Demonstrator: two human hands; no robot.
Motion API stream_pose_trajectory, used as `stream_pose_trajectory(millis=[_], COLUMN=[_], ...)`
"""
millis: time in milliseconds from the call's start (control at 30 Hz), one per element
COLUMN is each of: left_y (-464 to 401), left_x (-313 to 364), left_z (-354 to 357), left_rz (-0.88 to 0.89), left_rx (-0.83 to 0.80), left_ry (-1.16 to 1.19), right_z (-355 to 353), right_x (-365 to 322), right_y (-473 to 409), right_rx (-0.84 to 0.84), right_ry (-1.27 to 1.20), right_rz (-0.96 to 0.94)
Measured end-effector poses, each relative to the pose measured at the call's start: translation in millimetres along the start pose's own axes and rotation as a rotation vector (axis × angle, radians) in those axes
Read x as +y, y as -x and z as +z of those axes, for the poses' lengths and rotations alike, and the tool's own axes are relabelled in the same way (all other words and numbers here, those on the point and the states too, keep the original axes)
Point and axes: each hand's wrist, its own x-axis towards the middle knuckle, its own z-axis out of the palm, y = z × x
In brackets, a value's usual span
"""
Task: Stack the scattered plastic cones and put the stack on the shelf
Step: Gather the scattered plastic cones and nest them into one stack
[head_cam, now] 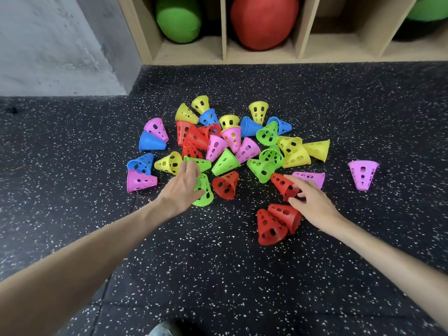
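Several perforated plastic cones in red, green, yellow, blue and pink lie scattered on their sides on the black speckled floor (218, 251). My left hand (184, 187) reaches over a green cone (204, 192), its thumb alongside it and its straight fingers touching a second green cone (202, 163). My right hand (312, 202) has its fingers and thumb curled round the wide end of a red cone (282, 184). Two more red cones (276, 223) lie just left of my right wrist. The wooden shelf (224, 27) stands at the back.
The shelf compartments hold a green roller (179, 18), a red ball (264, 20) and a green item (429, 8) at far right. One pink cone (363, 173) stands apart at the right, narrow end down. A grey wall (48, 44) is at the left.
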Motion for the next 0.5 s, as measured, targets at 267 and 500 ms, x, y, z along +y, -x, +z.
stream_pose_trajectory(millis=[267, 500], left_y=[10.5, 57.7], left_x=[-7.1, 7.5], left_z=[5.3, 20.1], left_rz=[0.052, -0.061], left_rx=[-0.011, 0.136], left_ry=[0.015, 0.321], right_z=[2.5, -6.1], right_x=[1.5, -0.8], right_y=[1.5, 12.0], right_rx=[-0.018, 0.022], right_ry=[-0.086, -0.143], right_rz=[0.012, -0.065])
